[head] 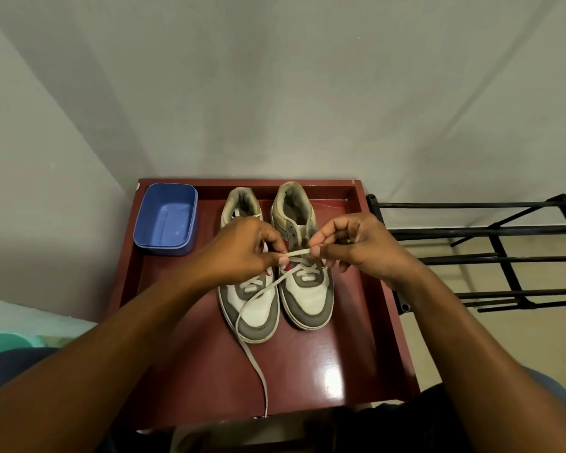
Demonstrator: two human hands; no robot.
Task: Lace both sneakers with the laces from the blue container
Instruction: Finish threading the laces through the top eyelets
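Two white and grey sneakers stand side by side on a dark red table (356, 338), toes toward me. The left sneaker (252, 308) has crossed laces over its tongue. The right sneaker (307, 289) has laces through its lower eyelets only. A pale lace (258, 364) runs from the right sneaker across the left toe and trails to the table's front edge. My left hand (242, 250) and my right hand (356, 243) each pinch a short stretch of lace held taut between them above the right sneaker. The blue container (165, 220) at the back left holds nothing.
A black metal rack (490, 253) stands right of the table. Grey walls close in behind and on the left. The table has raised rims along its back and sides. A teal object (4, 341) shows at the lower left edge.
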